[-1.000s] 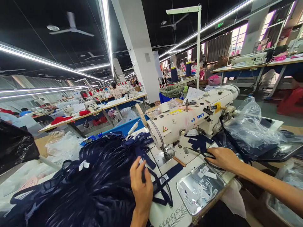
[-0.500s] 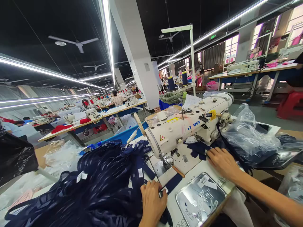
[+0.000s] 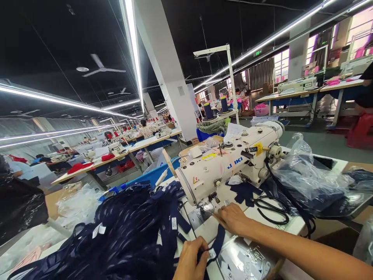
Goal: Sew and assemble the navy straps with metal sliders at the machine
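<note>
My left hand [image 3: 192, 254] is closed on a navy fabric strap [image 3: 218, 242] at the front edge of the machine bed, a small white label beside its fingers. Just right of the needle area of the white sewing machine [image 3: 215, 167], my right hand [image 3: 233, 219] has its fingers curled together. It covers the spot of a wooden handle seen earlier; what it grips is hidden. Black-handled scissors [image 3: 274, 210] lie on the table right of that hand. Navy fabric pieces [image 3: 243, 192] rest behind it. A big heap of navy straps [image 3: 125, 229] spreads at left.
Clear plastic bags [image 3: 309, 171] cover the table's right side. A shiny metal plate [image 3: 241, 258] is set in front of the machine. Two navy thread cones [image 3: 208, 111] stand behind it. A black plastic bag [image 3: 23, 198] hangs at far left; other people work at distant tables.
My right hand has moved left from the navy pieces to the needle area, leaving the scissors in view. My left hand has shifted slightly right and down; the strap there is now bent upward.
</note>
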Demonstrator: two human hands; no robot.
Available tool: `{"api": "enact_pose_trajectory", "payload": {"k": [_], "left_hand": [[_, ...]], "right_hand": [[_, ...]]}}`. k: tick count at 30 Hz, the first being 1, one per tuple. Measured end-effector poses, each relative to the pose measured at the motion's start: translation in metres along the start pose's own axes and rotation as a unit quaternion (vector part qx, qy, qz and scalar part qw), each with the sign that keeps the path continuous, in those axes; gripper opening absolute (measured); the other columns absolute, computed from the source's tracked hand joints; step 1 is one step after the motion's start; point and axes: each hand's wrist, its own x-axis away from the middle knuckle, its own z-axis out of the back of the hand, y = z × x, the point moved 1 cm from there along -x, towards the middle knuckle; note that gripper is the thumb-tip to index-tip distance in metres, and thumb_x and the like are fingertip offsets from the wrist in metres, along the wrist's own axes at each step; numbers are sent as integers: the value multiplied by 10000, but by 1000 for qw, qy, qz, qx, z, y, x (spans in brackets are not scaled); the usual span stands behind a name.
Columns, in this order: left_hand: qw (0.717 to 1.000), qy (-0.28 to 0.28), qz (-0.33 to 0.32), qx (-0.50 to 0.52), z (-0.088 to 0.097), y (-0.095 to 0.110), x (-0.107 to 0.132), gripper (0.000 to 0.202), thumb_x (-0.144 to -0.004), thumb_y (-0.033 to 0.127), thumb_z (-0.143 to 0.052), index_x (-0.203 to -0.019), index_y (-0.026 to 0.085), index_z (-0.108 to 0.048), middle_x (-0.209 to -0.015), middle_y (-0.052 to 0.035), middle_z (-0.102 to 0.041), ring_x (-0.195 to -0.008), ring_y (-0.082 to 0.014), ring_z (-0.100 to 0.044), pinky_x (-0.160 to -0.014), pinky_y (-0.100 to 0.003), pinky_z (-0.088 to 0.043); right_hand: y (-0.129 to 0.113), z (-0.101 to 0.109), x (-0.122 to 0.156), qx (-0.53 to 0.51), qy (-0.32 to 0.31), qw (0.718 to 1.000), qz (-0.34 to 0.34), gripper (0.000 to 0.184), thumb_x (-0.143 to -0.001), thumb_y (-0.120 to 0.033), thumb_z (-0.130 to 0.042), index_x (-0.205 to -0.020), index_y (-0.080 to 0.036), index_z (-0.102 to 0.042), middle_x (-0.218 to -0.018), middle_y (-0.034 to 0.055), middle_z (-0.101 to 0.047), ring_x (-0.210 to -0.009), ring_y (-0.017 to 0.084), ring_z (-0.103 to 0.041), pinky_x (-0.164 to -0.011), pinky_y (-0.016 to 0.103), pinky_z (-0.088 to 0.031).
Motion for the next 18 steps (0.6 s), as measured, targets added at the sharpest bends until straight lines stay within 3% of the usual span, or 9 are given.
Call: {"api": "enact_pose_trajectory", "payload": {"k": [2, 6, 9, 12, 15, 18], "left_hand": [[1000, -21, -7, -7, 0, 7, -4, 118, -731, 176, -443, -708, 204, -555, -740, -20, -588, -747, -173, -502, -692, -260, -362], [998, -55, -20, -14, 3, 16, -10, 130, -710, 152, -453, -693, 211, -568, -726, -12, -600, -765, -177, -506, -697, -266, -366], [999, -5, -12, -50, 10, 17, -16, 134, -741, 208, -437, -689, 197, -561, -742, -31, -604, -765, -191, -522, -723, -301, -369], [997, 31, -18, -66, 12, 15, -30, 195, -737, 189, -419, -868, 169, -563, -877, -71, -608, -763, -196, -534, -742, -335, -387], [998, -24, -52, -7, 5, 12, -45, 430, -694, 122, -437, -1120, 164, -477, -1150, -83, -542, -840, -148, -553, -815, -287, -403], [998, -44, -38, -20, -2, 5, -56, 404, -698, 124, -453, -1096, 158, -518, -1090, -69, -592, -880, -137, -564, -825, -251, -399]], "right_hand": [[6, 5, 7, -1, 10, 1000, 3, 268, -871, -218, -377, -776, -137, -615, -745, 82, -653, -684, 223, -619, -615, 303, -358], [22, 14, 24, 2, 39, 999, 28, 118, -808, -143, -467, -775, -148, -580, -764, 55, -628, -687, 194, -601, -617, 286, -318], [30, 14, 33, 31, 103, 992, 71, 133, -805, -136, -467, -708, -160, -554, -698, 32, -599, -623, 178, -575, -603, 296, -281], [31, 12, 37, 53, 155, 981, 105, 112, -775, -118, -500, -681, -168, -536, -661, 14, -574, -587, 167, -546, -604, 300, -258], [26, 11, 39, 56, 174, 975, 123, 97, -737, -100, -539, -673, -171, -524, -657, 5, -564, -591, 161, -528, -615, 301, -248], [26, 14, 41, 63, 173, 975, 121, 117, -772, -114, -523, -670, -170, -528, -658, 12, -566, -596, 162, -525, -608, 304, -242]]}}
